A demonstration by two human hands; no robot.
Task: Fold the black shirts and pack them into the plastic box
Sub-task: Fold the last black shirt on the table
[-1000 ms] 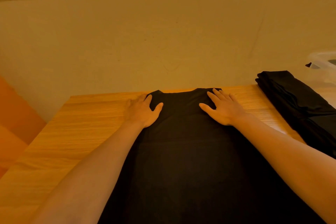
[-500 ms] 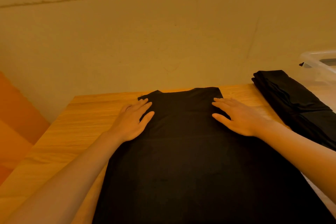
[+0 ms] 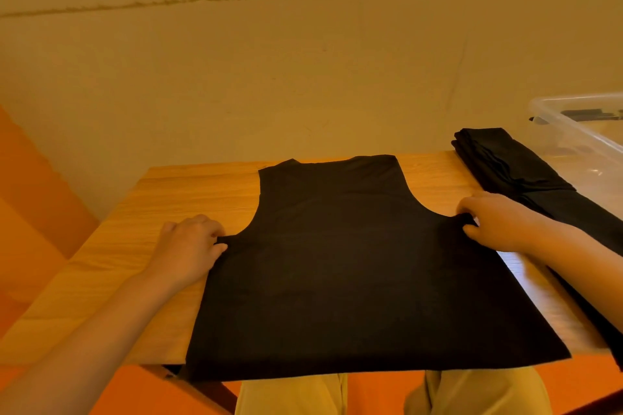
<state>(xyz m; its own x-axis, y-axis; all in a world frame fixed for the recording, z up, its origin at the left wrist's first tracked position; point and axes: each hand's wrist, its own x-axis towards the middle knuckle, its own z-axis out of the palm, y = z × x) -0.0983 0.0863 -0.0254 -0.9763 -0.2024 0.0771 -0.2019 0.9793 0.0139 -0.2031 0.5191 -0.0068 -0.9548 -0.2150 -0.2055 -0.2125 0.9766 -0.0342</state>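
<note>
Black sleeveless shirt [image 3: 354,266] lies flat on the wooden table [image 3: 188,192], centre of frame, neck end toward the wall [image 3: 303,77] at top, hem hanging just over the near table edge at bottom. The fabric looks smooth, with no folds visible.

Left hand [image 3: 188,246], centre left of frame: fingers curled, pinching the shirt's left underarm corner between thumb and fingertips. The hand sits on the table at the shirt's edge, forearm running down to the lower left.

Right hand [image 3: 499,222], centre right of frame: fingers curled, pinching the right underarm corner the same way. Its forearm runs off the right edge.

So both hands are clamped on the shirt, one at each armhole corner.

Stack of folded black shirts [image 3: 512,172] sits on the table at upper right, just beyond the right hand and apart from the flat shirt. The stack runs along the right table edge toward the bottom of the frame.

Clear plastic box [image 3: 573,135] is at the far right edge of the frame, just beside the stack on its outer side. Something dark shows inside near its top rim; can't tell what it is.

Knees in tan trousers [image 3: 293,394] show at bottom centre below the table edge. Orange floor [image 3: 37,212] runs along the left side of the frame.
</note>
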